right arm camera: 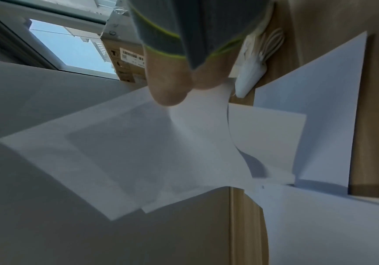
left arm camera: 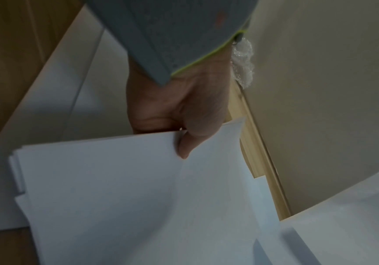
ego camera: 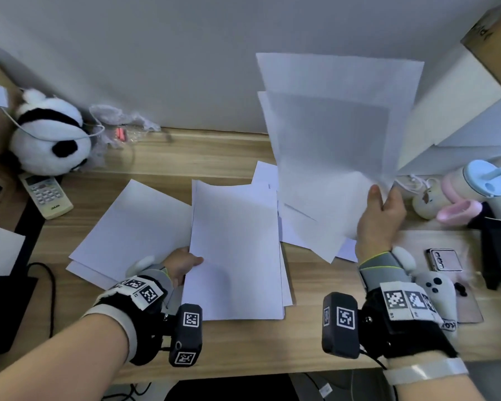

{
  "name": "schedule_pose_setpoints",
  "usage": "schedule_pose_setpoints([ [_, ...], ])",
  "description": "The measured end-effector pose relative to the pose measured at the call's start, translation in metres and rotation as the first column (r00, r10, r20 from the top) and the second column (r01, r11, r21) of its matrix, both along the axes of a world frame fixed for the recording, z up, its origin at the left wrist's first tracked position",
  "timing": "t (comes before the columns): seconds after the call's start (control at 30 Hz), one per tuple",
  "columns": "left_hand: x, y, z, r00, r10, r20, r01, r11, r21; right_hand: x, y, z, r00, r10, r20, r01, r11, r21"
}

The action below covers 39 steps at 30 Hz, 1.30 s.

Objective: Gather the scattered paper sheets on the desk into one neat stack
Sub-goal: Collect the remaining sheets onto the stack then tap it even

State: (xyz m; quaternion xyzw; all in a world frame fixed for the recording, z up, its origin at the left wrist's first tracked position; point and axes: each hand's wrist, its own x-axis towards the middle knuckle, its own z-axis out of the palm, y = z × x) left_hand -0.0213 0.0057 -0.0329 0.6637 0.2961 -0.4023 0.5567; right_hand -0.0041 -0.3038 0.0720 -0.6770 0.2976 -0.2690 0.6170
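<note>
My left hand (ego camera: 182,263) pinches the centre paper stack (ego camera: 235,253) at its left edge. My right hand (ego camera: 381,218) grips raised sheets (ego camera: 336,134) above the desk's (ego camera: 214,157) right side.

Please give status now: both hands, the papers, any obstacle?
Left hand grips centre stack. Right hand pinches lifted sheets. Loose sheets remain left on desk. Nothing blocking.
</note>
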Motion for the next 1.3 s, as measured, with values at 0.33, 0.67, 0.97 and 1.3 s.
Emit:
schedule_pose_setpoints([
  [0.33,0.002,-0.001,0.000,0.998,0.054,-0.024,-0.053,0.998,0.019,0.006,0.017,0.026,0.980,0.175,0.094,-0.175,0.984,-0.003],
  [0.67,0.002,0.003,0.009,0.967,0.248,-0.047,-0.252,0.963,-0.093,0.001,0.039,-0.018,0.776,0.510,-0.371,-0.437,0.859,0.267],
  [0.97,0.002,0.006,0.012,0.974,0.215,-0.074,-0.224,0.961,-0.162,-0.024,0.066,-0.095,0.504,0.540,-0.674,-0.450,0.831,0.329],
  [1.3,0.004,0.003,0.000,0.997,0.010,0.077,-0.009,1.000,-0.019,-0.032,0.040,-0.102,0.653,0.466,-0.597,-0.083,0.827,0.556],
])
